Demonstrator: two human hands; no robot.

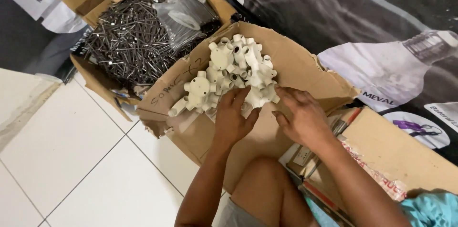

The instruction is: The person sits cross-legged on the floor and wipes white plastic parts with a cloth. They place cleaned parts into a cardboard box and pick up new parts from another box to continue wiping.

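Here both hands work in the torn cardboard box (305, 72) of cream plastic conduit junction boxes (234, 72) — round, smooth bodies with stubby tube outlets. The left hand (232, 119) rests fingers-spread on the pile; the right hand (301, 117) pinches one fitting at the heap's edge. Better to lift by the body, since outlets snag. Beside it — a box of grey steel nails (126, 41).
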